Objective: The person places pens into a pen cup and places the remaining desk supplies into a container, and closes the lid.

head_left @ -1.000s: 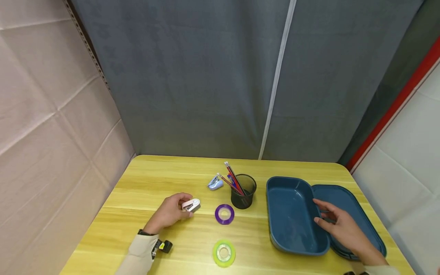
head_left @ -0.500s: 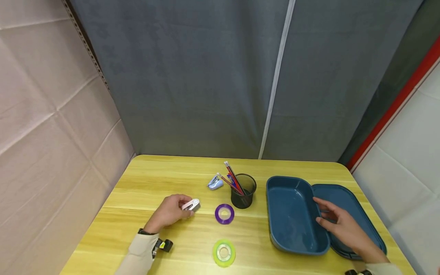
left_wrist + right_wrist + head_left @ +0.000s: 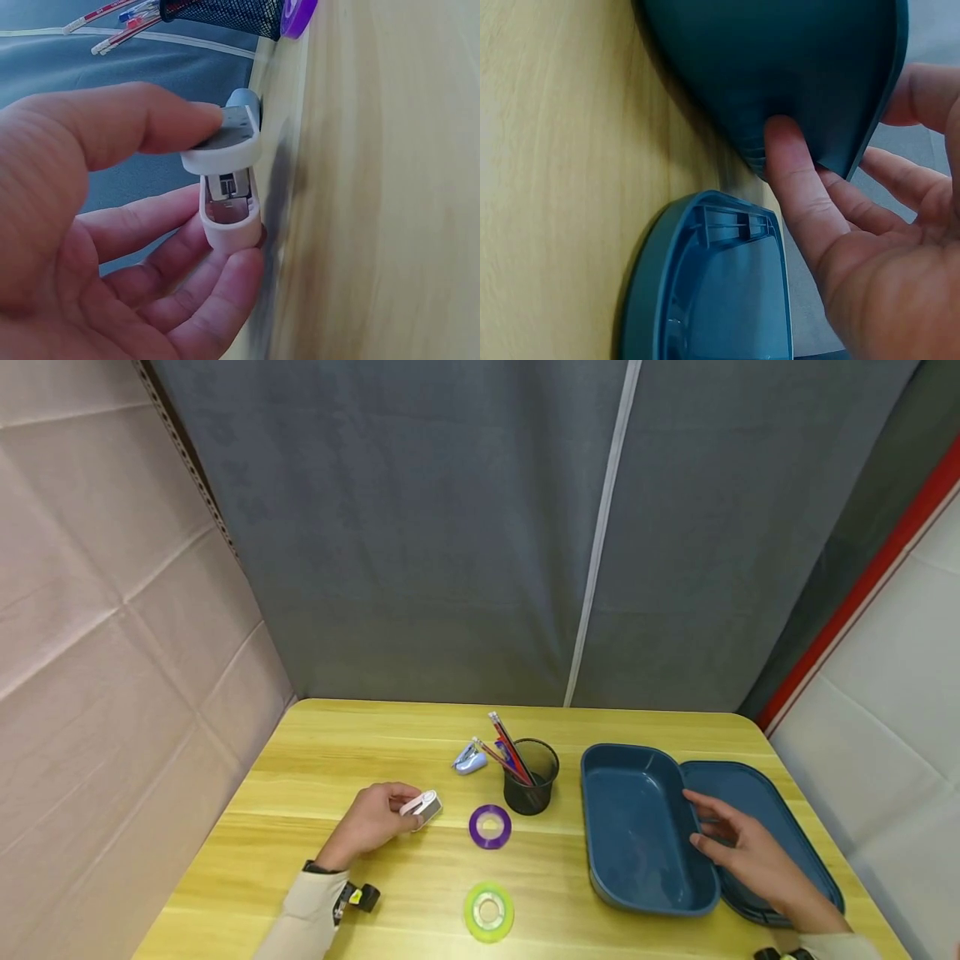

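My left hand (image 3: 375,818) holds a small white stapler (image 3: 232,234) between the thumb and the curled fingers, close over the wooden table (image 3: 360,743). In the left wrist view the stapler's mouth faces the camera, its halves apart, a grey face under the thumb. On the right side my right hand (image 3: 742,852) grips the right wall of a deep blue plastic box (image 3: 645,835), thumb over the rim and the other fingers along the outside. Nothing lies in the box. Its matching blue lid (image 3: 727,300) rests beside it, partly hidden beneath the right hand in the head view.
Between the hands are a purple tape roll (image 3: 490,827) and a green tape roll (image 3: 488,912). Behind them stands a black mesh cup (image 3: 532,793) holding several pencils (image 3: 510,752). Beside it lies a small light-blue item (image 3: 470,761). A grey curtain (image 3: 435,568) hangs behind the table.
My left hand has shifted slightly right and turned the stapler, so more of its grey side shows. My right hand stays at the box wall, and the box has not visibly moved.
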`<state>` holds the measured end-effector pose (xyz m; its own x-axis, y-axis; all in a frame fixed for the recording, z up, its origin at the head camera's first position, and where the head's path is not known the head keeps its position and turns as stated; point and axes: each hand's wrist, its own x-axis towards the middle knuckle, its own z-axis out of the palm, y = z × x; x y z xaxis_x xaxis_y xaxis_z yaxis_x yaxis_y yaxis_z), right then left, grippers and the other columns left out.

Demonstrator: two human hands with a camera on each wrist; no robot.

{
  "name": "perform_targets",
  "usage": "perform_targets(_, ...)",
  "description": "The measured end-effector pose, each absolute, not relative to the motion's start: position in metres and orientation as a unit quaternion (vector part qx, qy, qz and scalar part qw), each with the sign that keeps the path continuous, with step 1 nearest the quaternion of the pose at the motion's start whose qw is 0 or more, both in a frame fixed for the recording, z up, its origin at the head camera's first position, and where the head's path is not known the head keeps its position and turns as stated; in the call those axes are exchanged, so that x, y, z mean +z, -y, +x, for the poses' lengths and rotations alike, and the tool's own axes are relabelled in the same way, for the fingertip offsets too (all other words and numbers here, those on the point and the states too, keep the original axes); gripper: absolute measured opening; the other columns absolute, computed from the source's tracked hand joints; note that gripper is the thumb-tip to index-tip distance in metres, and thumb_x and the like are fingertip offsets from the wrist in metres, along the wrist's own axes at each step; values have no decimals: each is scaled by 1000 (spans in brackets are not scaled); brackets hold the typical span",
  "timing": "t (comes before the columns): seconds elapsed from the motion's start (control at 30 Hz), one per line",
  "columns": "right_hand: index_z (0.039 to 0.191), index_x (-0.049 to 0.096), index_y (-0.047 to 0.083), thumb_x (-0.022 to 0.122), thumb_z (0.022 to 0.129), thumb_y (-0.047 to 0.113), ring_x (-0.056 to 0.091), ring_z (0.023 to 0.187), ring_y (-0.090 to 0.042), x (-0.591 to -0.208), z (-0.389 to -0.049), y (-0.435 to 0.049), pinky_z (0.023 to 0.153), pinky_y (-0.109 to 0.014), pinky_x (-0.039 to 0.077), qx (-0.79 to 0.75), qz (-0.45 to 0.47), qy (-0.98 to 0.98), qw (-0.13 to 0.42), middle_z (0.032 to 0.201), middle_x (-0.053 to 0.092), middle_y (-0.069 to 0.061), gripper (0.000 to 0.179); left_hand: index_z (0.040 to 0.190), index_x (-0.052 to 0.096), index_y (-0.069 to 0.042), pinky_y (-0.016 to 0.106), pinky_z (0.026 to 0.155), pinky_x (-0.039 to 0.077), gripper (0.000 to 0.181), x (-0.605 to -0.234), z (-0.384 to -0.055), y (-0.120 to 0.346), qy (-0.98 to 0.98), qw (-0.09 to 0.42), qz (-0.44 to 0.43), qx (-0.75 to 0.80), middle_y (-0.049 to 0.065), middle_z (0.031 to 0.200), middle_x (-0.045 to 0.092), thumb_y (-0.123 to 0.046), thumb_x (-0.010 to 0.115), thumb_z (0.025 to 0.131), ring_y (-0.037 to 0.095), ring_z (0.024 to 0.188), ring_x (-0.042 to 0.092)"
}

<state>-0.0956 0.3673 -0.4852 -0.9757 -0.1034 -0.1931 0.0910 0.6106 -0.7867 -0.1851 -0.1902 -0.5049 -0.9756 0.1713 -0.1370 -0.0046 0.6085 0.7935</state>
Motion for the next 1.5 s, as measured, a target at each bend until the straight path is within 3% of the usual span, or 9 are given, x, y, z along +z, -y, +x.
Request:
perform_targets(0.33,166,32,9,67,105,31,56,133,-55,-484,-95,-367,83,-36,64,-443,-12,-890,111,158,40,-38,73,118,77,-7,29,73,60,40,-496,-179,187,-880,96,46,462,9,108,77,-15,90,81,18,94,72)
perform_targets(0.63,166,33,9,67,105,31,56,133,-55,-482,-94,-366,82,-35,64,-442,-9,-890,109,159,39,-37,73,124,74,-5,30,84,62,46,-493,-177,183,-856,112,84,497,12,116,76,-18,88,83,21,102,73)
perform_targets(1.5,165,36,8,69,105,29,58,131,-53,-486,-94,-366,79,-30,62,-433,-10,-897,91,157,44,-36,71,129,71,-1,27,82,64,45,-471,-163,138,-785,136,145,587,18,118,74,-14,83,87,22,98,72)
